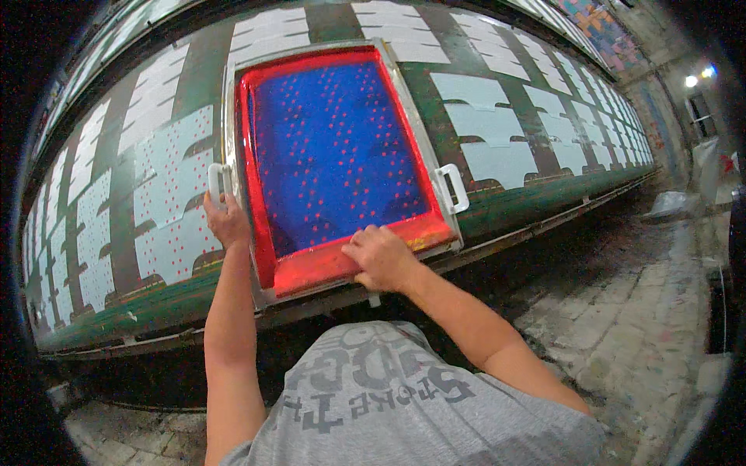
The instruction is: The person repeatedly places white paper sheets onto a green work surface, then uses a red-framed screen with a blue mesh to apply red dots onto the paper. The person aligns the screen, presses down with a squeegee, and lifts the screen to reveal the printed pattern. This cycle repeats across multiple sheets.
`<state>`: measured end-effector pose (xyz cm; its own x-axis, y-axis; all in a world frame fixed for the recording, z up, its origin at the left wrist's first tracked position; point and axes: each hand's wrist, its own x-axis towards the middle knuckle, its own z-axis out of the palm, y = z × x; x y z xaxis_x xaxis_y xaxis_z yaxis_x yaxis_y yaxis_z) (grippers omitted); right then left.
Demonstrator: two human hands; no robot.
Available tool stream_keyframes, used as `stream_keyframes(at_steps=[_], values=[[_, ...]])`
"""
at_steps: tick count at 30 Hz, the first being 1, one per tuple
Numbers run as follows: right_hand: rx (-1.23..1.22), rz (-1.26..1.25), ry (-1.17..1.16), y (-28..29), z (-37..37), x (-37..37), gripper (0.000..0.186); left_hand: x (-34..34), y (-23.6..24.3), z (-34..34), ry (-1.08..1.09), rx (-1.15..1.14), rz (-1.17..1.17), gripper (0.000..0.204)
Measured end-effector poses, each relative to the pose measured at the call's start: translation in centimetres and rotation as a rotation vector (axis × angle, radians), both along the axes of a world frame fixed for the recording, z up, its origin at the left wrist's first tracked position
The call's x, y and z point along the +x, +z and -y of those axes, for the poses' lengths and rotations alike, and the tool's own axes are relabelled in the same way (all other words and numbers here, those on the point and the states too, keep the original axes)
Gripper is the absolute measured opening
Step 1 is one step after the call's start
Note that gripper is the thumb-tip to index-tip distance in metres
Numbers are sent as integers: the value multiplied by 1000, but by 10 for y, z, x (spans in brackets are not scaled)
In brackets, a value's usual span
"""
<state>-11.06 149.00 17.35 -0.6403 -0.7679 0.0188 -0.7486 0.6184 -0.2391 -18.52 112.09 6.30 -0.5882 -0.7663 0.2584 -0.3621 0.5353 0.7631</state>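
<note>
In front of me a screen printing frame [402, 85] lies on the long green table. Its blue mesh [334, 155] carries rows of small red dots, and red ink coats the inner border. My left hand [227, 221] is closed around the lower end of the white handle [214, 185] on the frame's left side. Over the red-smeared near edge of the frame curl the fingers of my right hand [383, 259]; their tips are partly hidden. A second white handle [453, 189] on the right side is untouched.
Left of the frame, pale fabric pieces [175, 194] bear red dots. Plain white pieces [486, 128] line the green table [497, 213] to the right. A paved floor [622, 334] runs beside the table, with a clear plastic bag [670, 203] farther off.
</note>
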Motion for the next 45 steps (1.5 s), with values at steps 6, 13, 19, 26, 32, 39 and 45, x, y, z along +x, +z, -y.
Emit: stream_keyframes(at_steps=[6,13,19,26,32,39,45], values=[[-55,17,68,-4,-19,15,73,-3,-10,5,6,-103,-52,59],[-319,198,320,-2,-87,-11,50,-4,-32,33,31,5,-65,55],[-1014,492,-121,27,-184,-15,25,-4,-34,48,81,-139,82,54],[-2200,1226,-656,23,-261,-29,25,-9,-43,77,-51,16,113,55],[-1395,652,-997,-3,-282,51,24,-7,-43,73,-126,136,0,54],[-989,273,-828,-5,-278,19,29,-4,-30,67,-123,54,56,53],[-709,105,-775,-16,-230,-52,60,-5,-49,83,-230,265,-100,51]])
